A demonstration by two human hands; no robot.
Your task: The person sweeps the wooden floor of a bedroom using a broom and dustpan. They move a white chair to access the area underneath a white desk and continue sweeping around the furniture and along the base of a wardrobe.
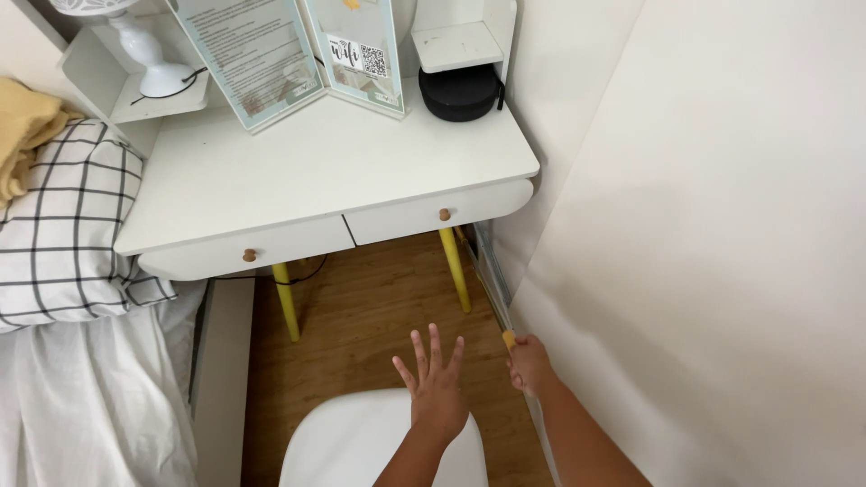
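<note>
Far left: yellow blanket (23, 131) and checked pillow (63, 234) on a white-sheeted bed (90, 406). Next, white desk (316, 171) on yellow legs, with two drawers and wooden knobs, carrying a white lamp base (149, 63), folded info cards (289, 54) and a round black device (460, 92). Below, a white chair seat (352, 442) over wood floor. Above the seat, left hand (435, 392) spread wide, holding nothing. Just beside, right hand (529, 365) closed on a small yellow knob (509, 339) at the edge of a large white panel (704, 271), close beside the desk's right end.

White desk (298, 171), yellow legs (456, 268), black-checked pillow (63, 225)
</note>
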